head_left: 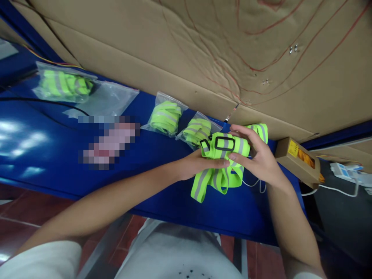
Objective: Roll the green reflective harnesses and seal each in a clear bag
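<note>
Both hands are taken up with a bundle of fluorescent yellow-green webbing straps with grey stripes and black rectangular buckles (221,155), held above the shiny blue tabletop (168,205), right of its middle. The left hand (200,164) grips it from the left, thumb across the front; the right hand (257,155) curves around the other side, fingers over the top and thumb against the front. Loops hang beneath.

The bundle partly covers the nearest clear plastic zip bag (197,130), which holds a similar coiled strap. Just left of that stands a second filled clear bag (165,116); farther left, a third (65,83) overlaps a flat clear bag (113,100). A thin black cable (43,100) runs nearby.

The left fingers are hidden behind the straps. More yellow-green strap (263,131) shows behind the right hand; I can't tell whether it joins the bundle. A pinkish object (112,143) is pixelated beyond recognition.

To the right, a brown cardboard box with a yellow label (299,161) has something orange in its opening. A brown cardboard panel (145,58) backs the table.
</note>
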A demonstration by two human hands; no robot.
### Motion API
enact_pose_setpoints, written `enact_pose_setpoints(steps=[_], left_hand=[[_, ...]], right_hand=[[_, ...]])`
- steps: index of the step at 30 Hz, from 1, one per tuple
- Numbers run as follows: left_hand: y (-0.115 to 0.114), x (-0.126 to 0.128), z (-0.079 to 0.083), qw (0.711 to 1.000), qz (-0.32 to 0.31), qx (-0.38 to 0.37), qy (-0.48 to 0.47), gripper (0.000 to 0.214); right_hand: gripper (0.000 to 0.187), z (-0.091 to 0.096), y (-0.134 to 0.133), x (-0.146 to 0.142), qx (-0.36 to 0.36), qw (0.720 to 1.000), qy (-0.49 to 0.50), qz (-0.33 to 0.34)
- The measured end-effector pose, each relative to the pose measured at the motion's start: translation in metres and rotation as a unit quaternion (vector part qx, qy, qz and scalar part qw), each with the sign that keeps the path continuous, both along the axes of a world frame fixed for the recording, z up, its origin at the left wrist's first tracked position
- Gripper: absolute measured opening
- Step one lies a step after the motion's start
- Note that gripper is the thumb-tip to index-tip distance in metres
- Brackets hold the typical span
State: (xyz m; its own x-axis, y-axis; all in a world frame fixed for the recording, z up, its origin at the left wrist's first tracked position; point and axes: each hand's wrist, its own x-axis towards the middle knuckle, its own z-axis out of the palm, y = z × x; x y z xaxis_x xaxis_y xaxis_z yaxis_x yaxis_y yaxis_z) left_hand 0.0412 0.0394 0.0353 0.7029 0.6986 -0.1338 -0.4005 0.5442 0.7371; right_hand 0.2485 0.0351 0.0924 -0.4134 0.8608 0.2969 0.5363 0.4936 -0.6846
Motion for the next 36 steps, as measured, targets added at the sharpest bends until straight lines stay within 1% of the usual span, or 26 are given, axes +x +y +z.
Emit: enact_pose_setpoints(steps=[1,2,3,4,7,10,12,13,15,17,19,21,23,25,26,30,33,34,36], left_hand=[[0.0,0.0,0.0,1.0,0.0,0.001,0.004,0.049],[0.001,0.0,-0.001,1.0,-0.001,-0.007,0.008,0.047],[0.001,0.001,-0.003,1.0,-0.003,-0.021,0.012,0.044],[0.002,0.001,-0.005,0.999,-0.004,-0.04,0.011,0.042],[0.001,0.001,-0.008,0.996,-0.004,-0.09,-0.017,0.039],[-0.001,0.002,-0.007,0.992,-0.013,-0.112,-0.059,0.036],[-0.003,0.004,-0.005,0.99,-0.006,-0.121,-0.073,0.038],[-0.003,0.004,-0.005,0.99,0.001,-0.121,-0.074,0.041],[-0.003,0.006,-0.006,0.992,0.016,-0.109,-0.063,0.049],[-0.003,0.007,-0.007,0.995,0.023,-0.086,-0.047,0.053],[-0.003,0.007,-0.007,0.997,0.031,-0.06,-0.03,0.055],[-0.004,0.006,-0.006,0.998,0.041,-0.036,-0.017,0.052],[-0.006,0.006,-0.005,0.999,0.049,-0.018,-0.01,0.047],[-0.008,0.008,-0.005,0.998,0.052,-0.016,-0.006,0.046],[-0.009,0.008,-0.005,0.998,0.056,-0.019,-0.001,0.047],[-0.008,0.01,-0.007,0.996,0.064,-0.036,0.042,0.049],[-0.004,0.008,-0.008,0.997,0.031,-0.043,0.053,0.041],[-0.004,0.007,-0.009,0.997,0.011,-0.06,0.038,0.04],[-0.005,0.004,-0.011,0.992,-0.033,-0.117,-0.021,0.037]], right_hand=[[0.064,-0.002,0.001,0.001,-0.035,0.999,-0.004,-0.007],[0.063,-0.004,0.002,0.001,-0.063,0.998,-0.007,-0.011],[0.058,-0.005,0.002,0.0,-0.075,0.997,-0.008,-0.018],[0.051,-0.006,0.001,-0.001,-0.07,0.997,-0.005,-0.029],[0.04,-0.01,-0.004,-0.009,-0.011,0.998,0.012,-0.062],[0.037,-0.016,-0.009,-0.021,0.043,0.995,0.019,-0.087],[0.037,-0.023,-0.011,-0.029,0.06,0.989,0.047,-0.125],[0.037,-0.027,-0.012,-0.033,0.053,0.985,0.068,-0.148],[0.037,-0.036,-0.013,-0.039,0.012,0.976,0.115,-0.183],[0.037,-0.043,-0.015,-0.043,-0.028,0.969,0.146,-0.198],[0.037,-0.045,-0.017,-0.045,-0.019,0.965,0.154,-0.211],[0.039,-0.041,-0.018,-0.044,0.014,0.968,0.14,-0.208],[0.043,-0.034,-0.018,-0.04,0.019,0.978,0.11,-0.176],[0.049,-0.027,-0.016,-0.036,-0.008,0.987,0.08,-0.136],[0.051,-0.024,-0.015,-0.034,-0.023,0.989,0.07,-0.127],[0.044,-0.021,-0.011,-0.032,-0.069,0.983,0.08,-0.153],[0.042,-0.021,-0.009,-0.033,-0.094,0.976,0.105,-0.164],[0.042,-0.021,-0.009,-0.033,-0.101,0.975,0.114,-0.164],[0.043,-0.021,-0.009,-0.033,-0.114,0.971,0.132,-0.164]])
